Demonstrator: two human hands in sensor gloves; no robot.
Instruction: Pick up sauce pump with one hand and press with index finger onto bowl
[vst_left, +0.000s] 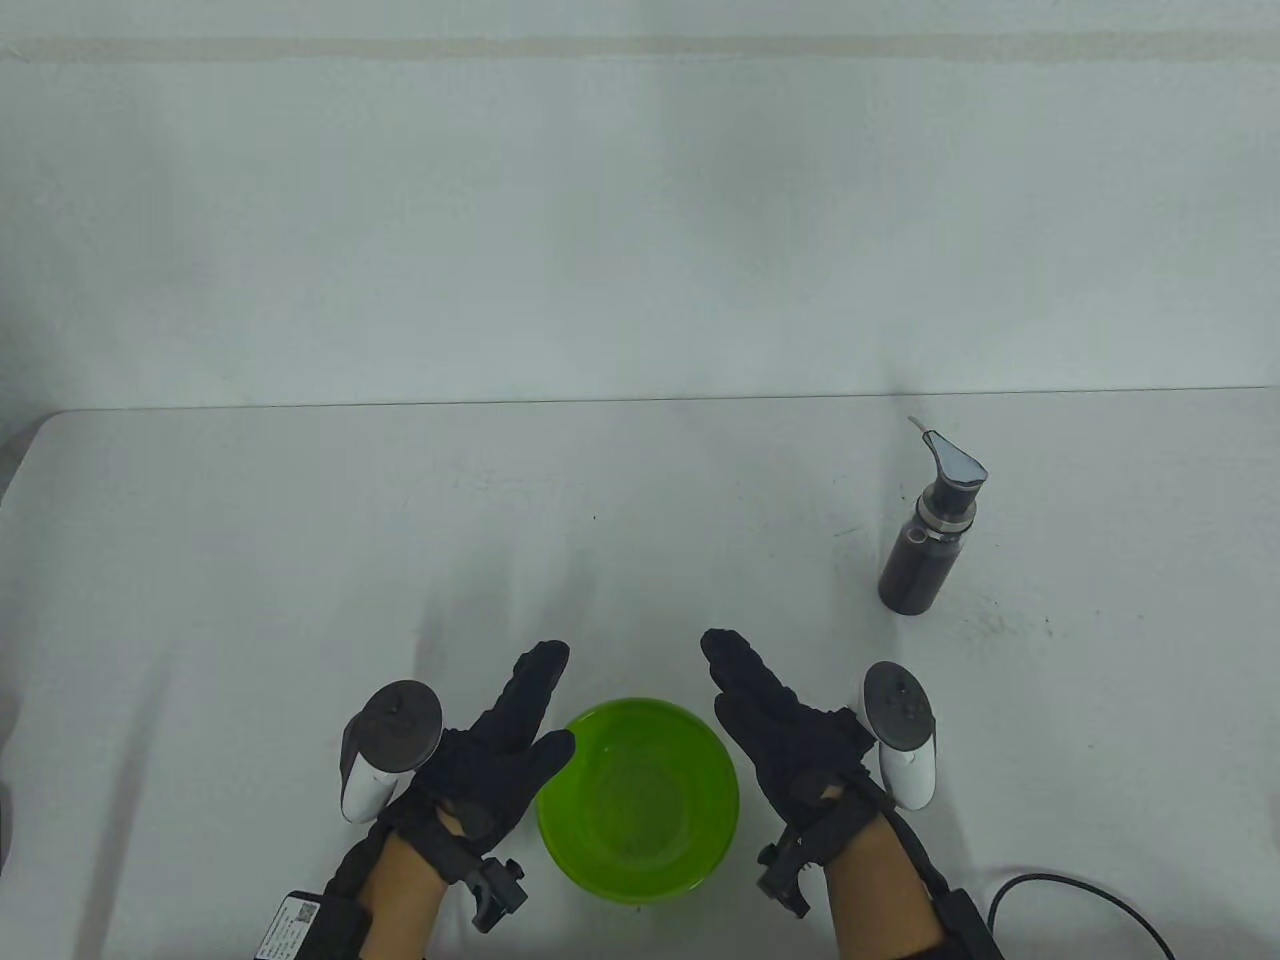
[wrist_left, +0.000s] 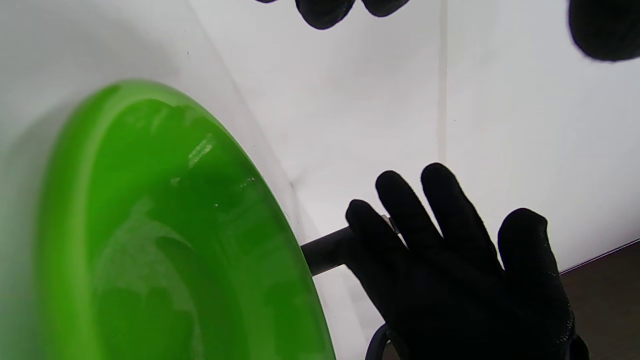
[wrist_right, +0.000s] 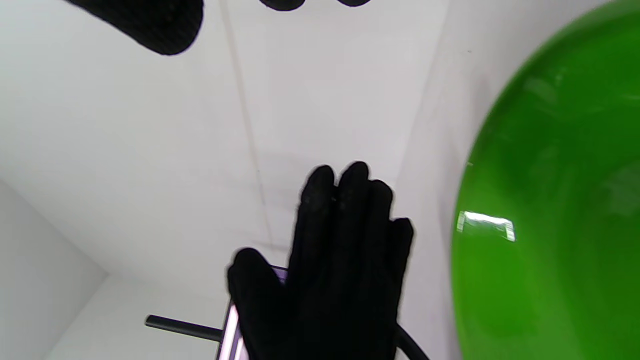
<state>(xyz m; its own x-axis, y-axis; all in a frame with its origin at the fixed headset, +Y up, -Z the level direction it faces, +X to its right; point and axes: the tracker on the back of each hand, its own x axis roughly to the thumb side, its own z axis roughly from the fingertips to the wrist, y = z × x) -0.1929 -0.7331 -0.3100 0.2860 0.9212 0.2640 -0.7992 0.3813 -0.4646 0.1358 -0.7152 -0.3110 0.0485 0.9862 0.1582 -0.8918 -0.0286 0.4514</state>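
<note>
A round, translucent green plastic bowl (vst_left: 638, 798) sits on the white desk (vst_left: 300, 560) near the middle of its front edge. The left hand (vst_left: 495, 745), in a black sensor glove, is just beside the bowl's left side, palm turned inward toward it, fingers stretched out together and the thumb reaching toward the rim; it grasps nothing. The right hand (vst_left: 785, 745), gloved the same way, mirrors it just off the bowl's right side, fingers extended and released, holding nothing. Whether either hand actually touches the rim cannot be told.

The dark cylindrical sauce pump bottle (vst_left: 925, 535), with a metal collar and a grey spout head, stands upright toward the desk's right side, farther back than the bowl and well apart from both hands. Its spout points toward the back edge.

In the left wrist view the green bowl's rim (wrist_left: 280, 210) fills the lower left, with the opposite open glove (wrist_left: 460, 280) beyond it. The right wrist view shows the bowl wall (wrist_right: 550, 210) at right and the other spread glove (wrist_right: 340, 270). A black cable (vst_left: 1085, 895) curls near the desk's front right corner.
</note>
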